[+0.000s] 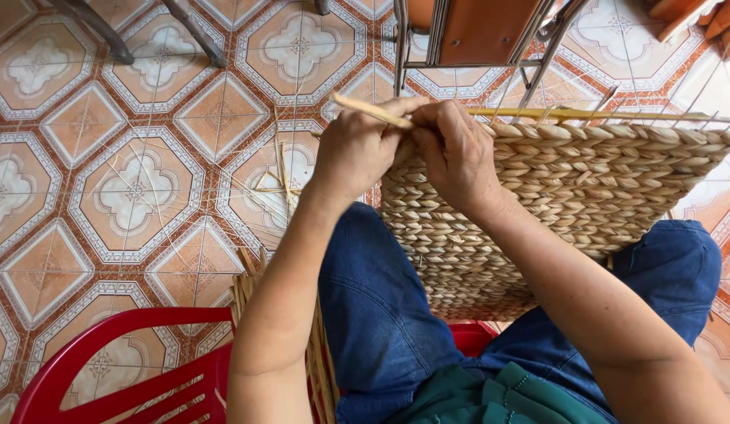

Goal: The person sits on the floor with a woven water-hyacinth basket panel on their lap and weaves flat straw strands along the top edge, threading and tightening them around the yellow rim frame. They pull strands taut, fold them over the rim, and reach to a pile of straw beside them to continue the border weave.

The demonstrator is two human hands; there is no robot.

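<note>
A floor of orange-and-white patterned ceramic tiles (137, 188) fills the view from nine to twelve o'clock, loose straw strands scattered on it. A wide panel of tan woven plant fibre (585, 180), rows of plump twisted braid, rests on the person's blue-trousered lap (381, 314) at centre and runs out toward three o'clock. A red plastic chair (106, 369) sits at seven o'clock. The left hand (357, 153), fingers closed, pinches a pale flat fibre strip (373, 111) at the panel's top edge; the right hand (459, 153), fingers curled, grips the same edge, touching the left.

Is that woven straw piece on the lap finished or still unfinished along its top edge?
Unfinished: bare thin stakes stick out past the tan woven straw panel.
</note>
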